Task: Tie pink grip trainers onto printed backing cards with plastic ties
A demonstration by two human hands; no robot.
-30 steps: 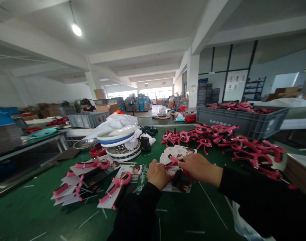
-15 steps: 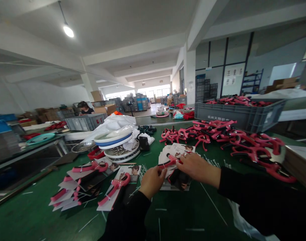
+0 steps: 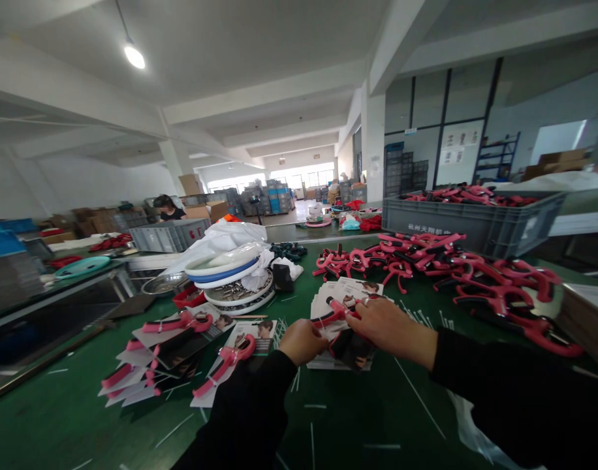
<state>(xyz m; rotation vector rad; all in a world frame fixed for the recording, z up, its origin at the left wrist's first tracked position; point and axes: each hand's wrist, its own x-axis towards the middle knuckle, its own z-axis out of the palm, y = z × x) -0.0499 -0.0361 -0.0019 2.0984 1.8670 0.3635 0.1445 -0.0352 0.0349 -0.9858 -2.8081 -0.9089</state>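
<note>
My left hand [image 3: 303, 341] is closed into a fist just left of a stack of printed cards [image 3: 343, 297] on the green table [image 3: 83, 418]. What its fingers pinch is hidden. My right hand [image 3: 390, 328] is closed round a pink hand gripper [image 3: 334, 311] that lies on the top card of the stack. Finished cards with pink grippers [image 3: 225, 362] fastened to them lie spread to the left.
A big heap of loose pink grippers [image 3: 456, 271] covers the table's right side, before a grey crate [image 3: 470, 225] full of more. Stacked round trays [image 3: 230, 277] and white bags stand at centre. A person sits far back at left [image 3: 166, 207]. Thin white ties litter the table.
My left hand has drawn slightly back and down from the gripper's end. My right hand stays on the gripper, and the view has shifted a little.
</note>
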